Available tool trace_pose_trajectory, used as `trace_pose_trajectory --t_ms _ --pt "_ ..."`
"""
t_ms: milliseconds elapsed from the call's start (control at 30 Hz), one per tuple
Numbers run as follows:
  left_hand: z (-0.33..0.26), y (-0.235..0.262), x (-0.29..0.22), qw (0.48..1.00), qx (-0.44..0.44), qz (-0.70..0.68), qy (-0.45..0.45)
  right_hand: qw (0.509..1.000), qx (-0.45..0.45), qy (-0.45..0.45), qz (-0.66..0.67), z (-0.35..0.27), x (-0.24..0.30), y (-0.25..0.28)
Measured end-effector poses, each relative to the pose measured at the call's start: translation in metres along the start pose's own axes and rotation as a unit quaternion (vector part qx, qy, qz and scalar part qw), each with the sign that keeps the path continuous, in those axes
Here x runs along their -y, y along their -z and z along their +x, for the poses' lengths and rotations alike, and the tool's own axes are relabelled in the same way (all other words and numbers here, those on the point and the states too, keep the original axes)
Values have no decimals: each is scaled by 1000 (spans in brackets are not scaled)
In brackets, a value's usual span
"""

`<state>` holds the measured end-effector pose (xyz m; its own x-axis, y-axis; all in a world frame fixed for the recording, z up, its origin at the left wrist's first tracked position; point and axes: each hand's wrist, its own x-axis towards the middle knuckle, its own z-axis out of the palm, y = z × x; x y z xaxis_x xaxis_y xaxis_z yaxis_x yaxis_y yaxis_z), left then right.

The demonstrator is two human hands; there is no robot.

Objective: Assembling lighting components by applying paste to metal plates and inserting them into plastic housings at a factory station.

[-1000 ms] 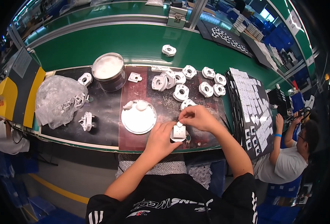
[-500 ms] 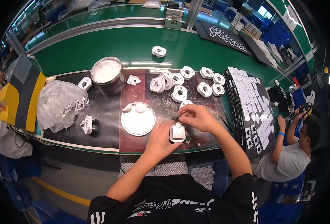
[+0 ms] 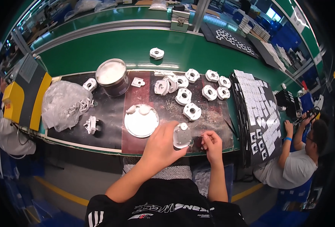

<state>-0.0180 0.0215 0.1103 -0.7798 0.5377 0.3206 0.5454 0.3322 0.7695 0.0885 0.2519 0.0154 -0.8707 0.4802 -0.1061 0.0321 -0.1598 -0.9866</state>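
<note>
Near the front edge of the counter (image 3: pixel 213 56), over the dark red mat (image 3: pixel 137 95), I have a white housing (image 3: pixel 182 138) in view, faced with a grey plate and held by the left hand (image 3: pixel 160 142). Its long axis, only a little longer than its width, runs away from the body; the end with the small round white disc (image 3: pixel 184 126) points toward the far side, and the plated face looks up at my camera. On the left, the grip is wrapped firmly about the housing, fingers along its left side and thumb at the near end; I cannot tell whether its underside touches the mat. The right hand (image 3: pixel 213 145) is just to the right, apart from the housing, its fingers curled close to the thumb; I cannot tell whether that grip pinches anything small. Beyond the housing I see a white ring-shaped part (image 3: pixel 192 111) lying near others like it. To the left of the housing, past the left hand, lies a round white plate (image 3: pixel 139 128) bearing two white lumps (image 3: pixel 144 110), and behind that stands a wide tin (image 3: pixel 116 87) of white material.
</note>
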Motion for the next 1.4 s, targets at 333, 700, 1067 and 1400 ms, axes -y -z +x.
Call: trace_pose_trajectory --t_ms 333,700,1067,1400 --pt "4 44 -6 992 -15 -122 34 999 22 4 26 7 -7 -5" --pt "95 234 150 974 -199 -74 72 998 34 5 -56 16 24 -7" --pt "231 296 357 977 -116 85 158 876 165 203 -406 302 100 -220" --pt "251 259 426 980 -56 -10 193 765 180 229 -575 399 38 -315"
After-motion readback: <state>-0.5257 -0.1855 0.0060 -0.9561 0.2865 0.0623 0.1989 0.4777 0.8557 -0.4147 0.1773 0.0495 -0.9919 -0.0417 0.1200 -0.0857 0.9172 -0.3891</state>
